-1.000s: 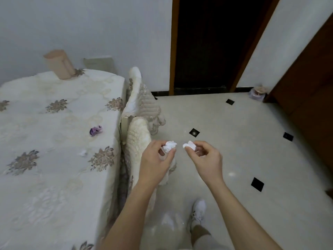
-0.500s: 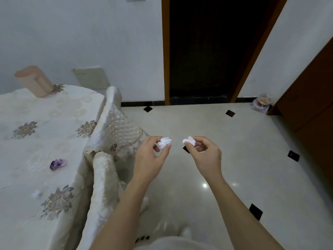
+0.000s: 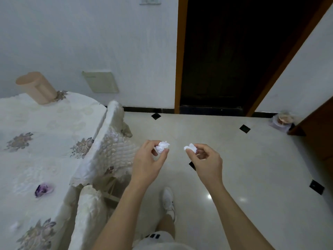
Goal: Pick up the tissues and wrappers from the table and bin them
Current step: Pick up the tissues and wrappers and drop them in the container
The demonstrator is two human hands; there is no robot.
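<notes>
Containers: a peach cup (image 3: 36, 87) stands at the far corner of the table (image 3: 23, 165), close to the wall. A small round container (image 3: 282, 121) sits on the floor in the corner right of the doorway (image 3: 225, 51).
Contents: the cup's inside cannot be seen from this angle. The floor container shows something pinkish within a clear liner, too small to identify.
Left hand (image 3: 146, 163): thumb and fingertips pinch the left tissue (image 3: 162, 146), a crumpled white wad, in the air over the floor, just beside the covered chair (image 3: 108, 145).
Right hand (image 3: 207, 159): thumb and forefinger pinch the right tissue (image 3: 190, 147), another white wad, with the other fingers curled beneath. The two wads are near each other but apart.
On the table: a purple wrapper (image 3: 43, 190) lies on the flowered cloth near the chair-side edge. A white scrap (image 3: 15, 226) lies closer to the camera, too blurred to tell what it is.
Cut off: the table runs out of view at the left and bottom. A second chair (image 3: 88, 213) is cut by the lower edge, as are both forearms.
Hard to make out: the doorway is dark and nothing inside it can be read. A white shoe (image 3: 168, 197) shows on the floor between the forearms, its heel hidden by the leg.
</notes>
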